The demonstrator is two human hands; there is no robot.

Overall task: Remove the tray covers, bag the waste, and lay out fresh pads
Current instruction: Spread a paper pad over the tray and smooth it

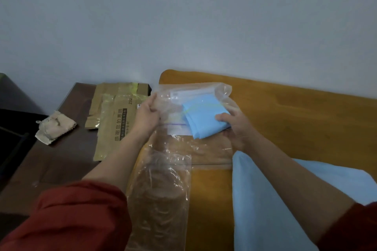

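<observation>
We open on the folded blue pad [205, 121], a tight square packet held up over the orange surface [285, 112], its upper part inside a clear plastic bag [193, 91] and its lower corner poking out past the bag's zip line. The right hand [236, 126] has it in a pinch: thumb laid across the top of the packet, fingers curled underneath. Across from it, the left hand [148, 116] grips the bag's left edge, fingers bunched round the crinkled film. A white label shows through the plastic behind the pad; we cannot read it.

Below the right forearm, a second blue pad [265, 199] lies opened out flat, covering the near right part of the orange surface. In the middle, between the two forearms, another long clear bag [163, 189] lies along the orange surface's left edge, wrinkled and catching the light; what is under it looks brownish, and we cannot tell more than that.

Off to the left, a flattened cardboard box [114, 120] with printed characters rests on a dark brown table [61, 159], its right edge just beside the left hand. Further left on that table sits a small crumpled packet [55, 127], wrapped in something pale. Red sleeves [81, 216] are pushed up both arms, and a plain grey-blue wall [183, 16] fills everything behind.
</observation>
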